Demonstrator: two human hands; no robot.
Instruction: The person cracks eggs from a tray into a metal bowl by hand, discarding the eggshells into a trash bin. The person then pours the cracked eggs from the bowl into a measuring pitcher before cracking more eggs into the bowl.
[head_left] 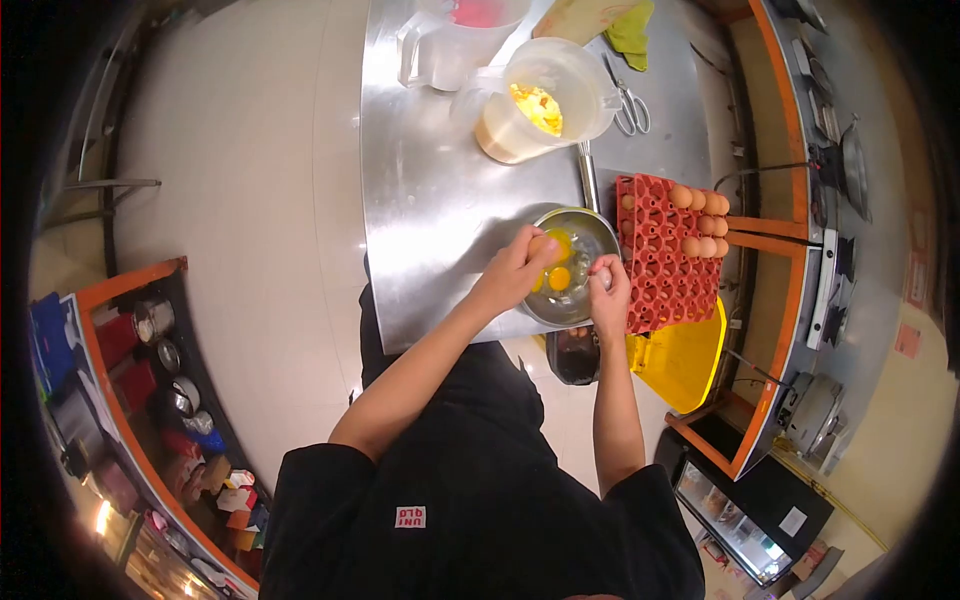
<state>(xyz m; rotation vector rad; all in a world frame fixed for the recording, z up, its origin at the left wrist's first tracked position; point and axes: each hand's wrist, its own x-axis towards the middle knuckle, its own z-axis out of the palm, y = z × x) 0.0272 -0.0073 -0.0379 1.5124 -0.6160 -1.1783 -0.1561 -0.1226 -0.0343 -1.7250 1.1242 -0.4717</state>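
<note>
My left hand (515,270) is closed around a brown egg (543,246) above the left part of a metal bowl (603,235). Several yellow yolks (559,278) lie in clear egg white inside the bowl. At the bowl's right rim, my right hand (609,292) has its fingers pinched together; a small pale thing shows at the fingertips, too unclear to name. Right beside this hand is a red egg tray (660,270), with several brown eggs (707,225) in its far right cells and many cells bare.
Beyond the bowl on the steel table (430,230) stand a plastic jug (500,135) with yellow contents and another jug (450,60). A metal handle (588,180) points away from the bowl. Scissors (630,112) and a green cloth (630,35) lie farther back. A yellow bin (690,365) stands below right.
</note>
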